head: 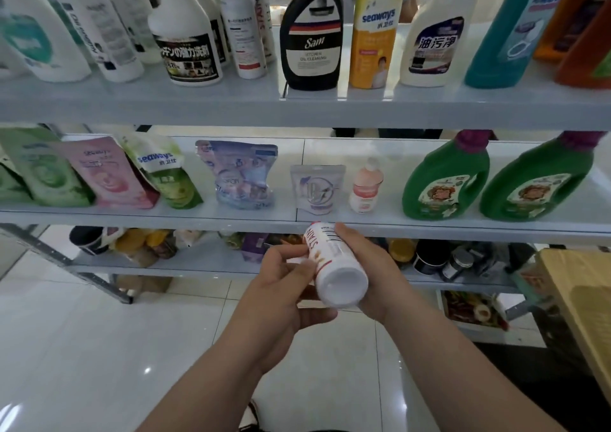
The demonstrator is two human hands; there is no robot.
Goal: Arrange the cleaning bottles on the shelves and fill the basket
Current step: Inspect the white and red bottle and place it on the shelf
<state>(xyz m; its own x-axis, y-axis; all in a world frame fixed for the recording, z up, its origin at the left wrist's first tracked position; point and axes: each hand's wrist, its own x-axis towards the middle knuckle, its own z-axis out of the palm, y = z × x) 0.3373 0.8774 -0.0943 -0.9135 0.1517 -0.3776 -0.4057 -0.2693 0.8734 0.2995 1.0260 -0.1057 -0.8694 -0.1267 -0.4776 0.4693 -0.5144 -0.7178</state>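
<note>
On the top shelf (297,107), from left to right: Japanese-label bottle (185,51), slim bottle (244,38), Sam bottle (312,48), seaways bottle (373,45), then a handled bottle (433,48). On the middle shelf (198,221) below: seaways pouch (165,173) at left, large pouch (243,173) right of it, small pouch (315,188) and small bottle (365,185) just beside each other, two jugs (446,177) at the right end. Nearer than that shelf's edge: STAIN bottle (337,266), base toward the near side, gripped between left hand (277,289) and right hand (380,273). On the bottom shelf (165,269), beyond the hands and rightward: jars (429,259). Low at the right edge: a box (582,306).
</note>
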